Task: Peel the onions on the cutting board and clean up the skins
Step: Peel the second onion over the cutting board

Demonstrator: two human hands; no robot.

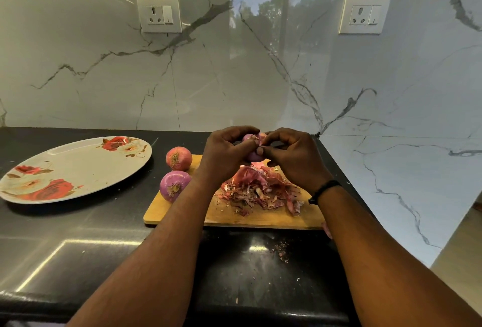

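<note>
Purple onion (pixel 254 147) — axis unclear | left hand (pixel 224 154), right hand (pixel 292 159) — both grips holding it

— Where are the onions?
— One purple onion (pixel 253 147) is raised above the wooden cutting board (pixel 182 215). Two more sit at its left edge: a pinkish onion (pixel 179 158) behind, a peeled purple onion (pixel 174 186) nearer.
— And the skins?
— The papery reddish skins (pixel 260 189) lie heaped mid-board.
</note>
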